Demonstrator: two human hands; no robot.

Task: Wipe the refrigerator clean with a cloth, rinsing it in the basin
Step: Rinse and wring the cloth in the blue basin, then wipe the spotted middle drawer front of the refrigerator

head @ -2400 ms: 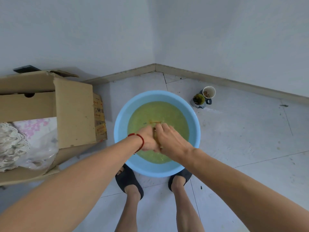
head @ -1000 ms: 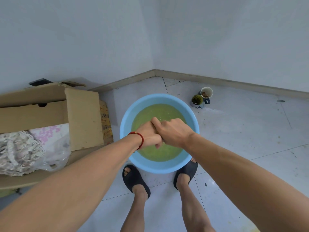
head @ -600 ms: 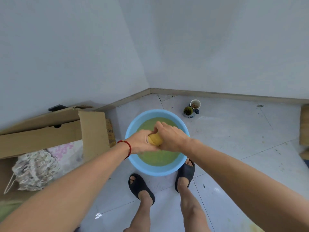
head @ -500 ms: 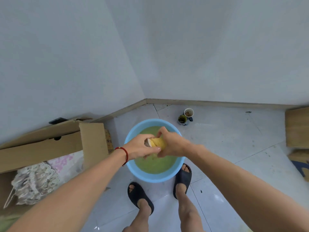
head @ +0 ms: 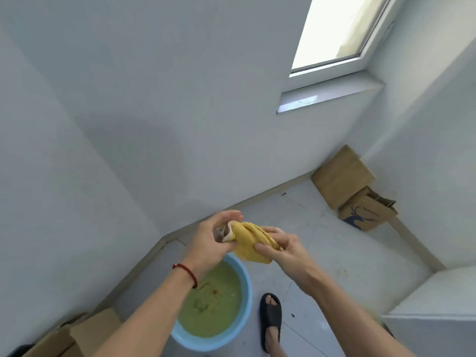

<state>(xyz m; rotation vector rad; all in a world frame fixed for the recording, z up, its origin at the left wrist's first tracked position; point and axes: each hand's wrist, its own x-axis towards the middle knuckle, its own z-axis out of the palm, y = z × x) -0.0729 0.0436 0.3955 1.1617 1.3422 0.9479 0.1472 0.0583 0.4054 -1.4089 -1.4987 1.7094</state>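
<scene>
Your left hand (head: 208, 243) and right hand (head: 280, 249) both gripping the bunched yellow cloth (head: 251, 242) mid-frame, held in the air, blue basin (head: 246, 300) of greenish water on the floor at lower centre, below your left forearm

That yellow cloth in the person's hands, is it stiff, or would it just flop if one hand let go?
Probably floppy: the yellow cloth is bunched in soft folds between the left hand and right hand. It likely sags, since its lower edge droops. Held above the basin of greenish water, it may be damp and heavier than it looks.
</scene>
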